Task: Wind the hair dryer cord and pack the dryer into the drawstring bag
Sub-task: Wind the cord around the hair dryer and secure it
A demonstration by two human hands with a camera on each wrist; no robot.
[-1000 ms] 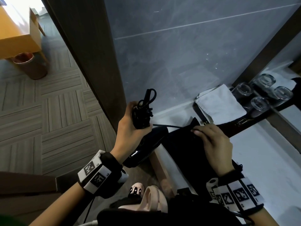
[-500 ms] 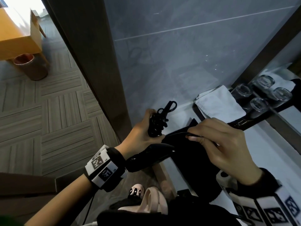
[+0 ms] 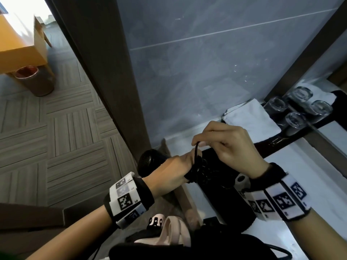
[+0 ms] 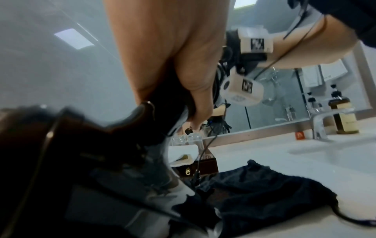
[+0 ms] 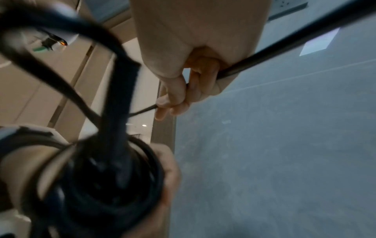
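My left hand (image 3: 180, 166) grips the handle of the black hair dryer (image 3: 148, 160), whose grilled rear end points left. The black cord (image 3: 199, 169) is coiled in several turns round the handle, over my left fingers. My right hand (image 3: 202, 141) hovers just above the coil and pinches a loop of cord between thumb and fingertips (image 5: 173, 99). In the right wrist view the coil (image 5: 105, 177) fills the lower left. The dark drawstring bag (image 3: 231, 203) lies flat on the white counter under both hands, and appears crumpled below the dryer (image 4: 81, 153) as dark cloth (image 4: 264, 193).
A folded white towel (image 3: 249, 119) and upturned glasses (image 3: 298, 106) on a dark tray (image 3: 281, 141) stand at the back of the counter. A faucet (image 4: 319, 127), a brown bottle (image 4: 343, 116) and a sink lie to the right. The grey wall is close ahead.
My left hand has dropped and turned the dryer so its rear faces left. My right hand has risen from the bag side and carried the cord over the coil.
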